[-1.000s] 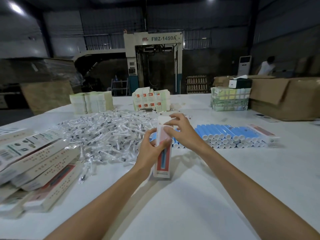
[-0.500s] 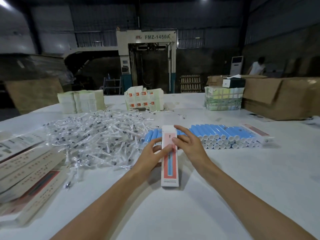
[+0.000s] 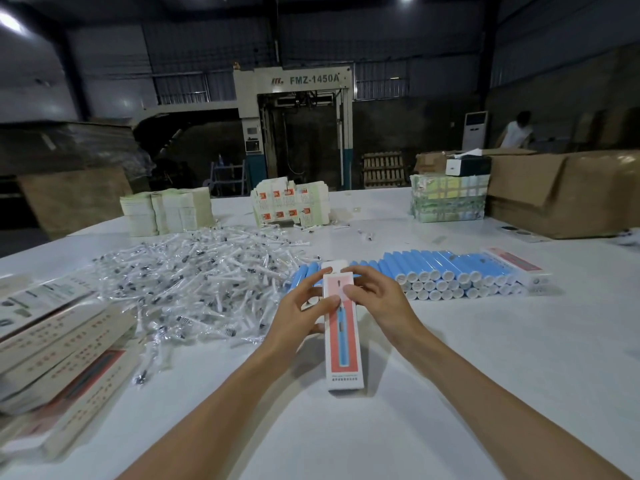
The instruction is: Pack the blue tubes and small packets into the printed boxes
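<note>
Printed box (image 3: 343, 327) lay flat on the counter (image 3: 485, 358), dead ahead of me. Long axis ran straight away from my body, near end toward me, far end between both grips.

Left grip (image 3: 301, 313) pinched the box's left edge near the far end, thumb on the printed face, fingers curled at the side. Right grip (image 3: 377, 299) did the same on the right edge, thumb on the face, fingers arched toward the end flap (image 3: 334, 265). That flap showed white and, as far as I could tell, untucked. Right grip was the nearer to it. Judged the next move to be folding it in, pressing back along the long axis. Contents of the box: not visible.

Blue tubes (image 3: 443, 271) sat in a stacked row just beyond the far end and off to the right, caps facing me, axes roughly parallel to the box. Small packets (image 3: 204, 271) were heaped to the left, nearer the left grip. More boxes (image 3: 62, 341) were stacked at the left edge.

Against one second earlier: the box had stood steeply on its near end; now it was laid down flat, both grips lower, same hold at the far end
</note>
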Demonstrator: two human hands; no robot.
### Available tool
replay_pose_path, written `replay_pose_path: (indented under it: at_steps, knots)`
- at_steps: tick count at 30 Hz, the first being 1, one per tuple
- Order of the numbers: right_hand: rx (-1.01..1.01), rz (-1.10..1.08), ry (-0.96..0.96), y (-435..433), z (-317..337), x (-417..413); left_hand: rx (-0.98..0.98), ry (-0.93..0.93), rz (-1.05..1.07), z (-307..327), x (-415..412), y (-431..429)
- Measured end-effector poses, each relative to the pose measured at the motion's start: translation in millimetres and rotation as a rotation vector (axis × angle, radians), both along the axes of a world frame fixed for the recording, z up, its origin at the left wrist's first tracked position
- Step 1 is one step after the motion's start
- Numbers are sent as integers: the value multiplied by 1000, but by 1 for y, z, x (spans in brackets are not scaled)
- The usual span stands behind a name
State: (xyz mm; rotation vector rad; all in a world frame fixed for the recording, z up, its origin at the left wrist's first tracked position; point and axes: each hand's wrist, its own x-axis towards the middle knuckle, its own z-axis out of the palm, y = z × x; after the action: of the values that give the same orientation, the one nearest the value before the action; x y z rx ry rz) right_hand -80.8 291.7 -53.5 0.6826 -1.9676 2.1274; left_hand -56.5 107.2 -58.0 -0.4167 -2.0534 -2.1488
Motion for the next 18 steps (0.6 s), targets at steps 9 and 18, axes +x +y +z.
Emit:
replay_pose_path:
  at_steps: [9,18]
  knots:
    - [130,76,-90,11,0,-2,-104,-40,-32,-4,-1,-5]
    - [26,-35,-128,17,-3,-15,-116,-26,-110,1,9,3]
